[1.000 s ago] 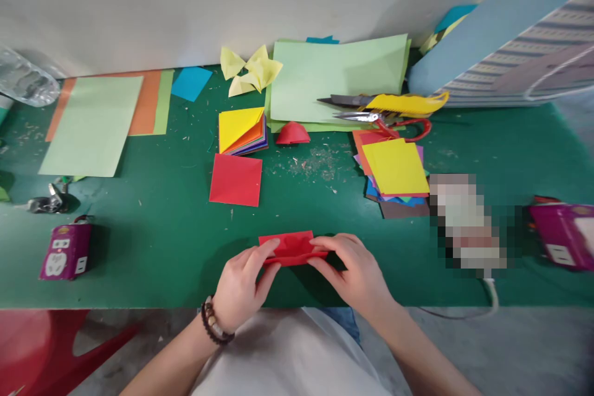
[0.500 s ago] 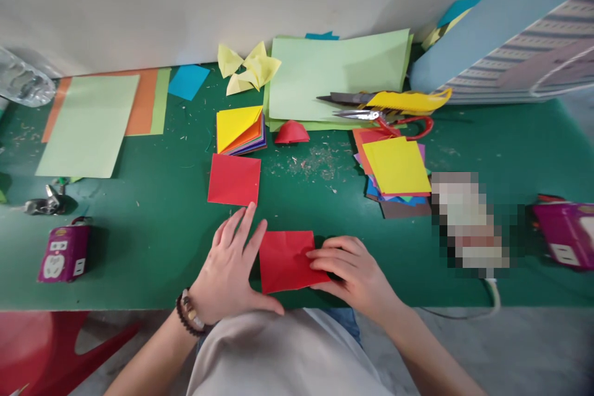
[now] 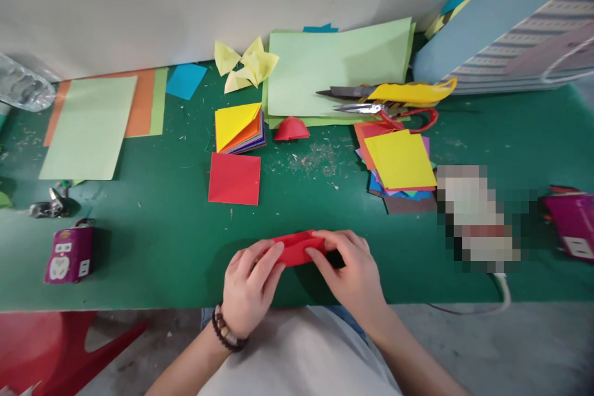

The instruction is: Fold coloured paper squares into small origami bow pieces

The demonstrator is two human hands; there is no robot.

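Near the front edge of the green table, a red sheet of paper [image 3: 297, 250] is bent over on itself between my two hands. My left hand [image 3: 253, 284] is closed on its left end, fingertips on the paper. At the right end, my right hand [image 3: 350, 266] pinches it between thumb and fingers. Beyond them lies a flat red paper square [image 3: 234, 179], touching the front of a stack of coloured papers [image 3: 237, 127] with yellow on top. Right of that stack sits a small folded red paper piece [image 3: 292, 129].
Yellow-handled shears [image 3: 408, 93] and red-handled scissors [image 3: 417, 119] lie over green sheets [image 3: 325, 68] and a pile of coloured squares [image 3: 403, 161]. Folded pale yellow pieces [image 3: 250, 65] stand at the back. Keys [image 3: 51, 203] and a purple box [image 3: 69, 253] are left; a blurred-out object [image 3: 477, 216] is right.
The red sheet lay nearly flat and is now bent over into a narrow strip. My left hand moved right from beside it and closed on its left end. My right hand shifted its grip.
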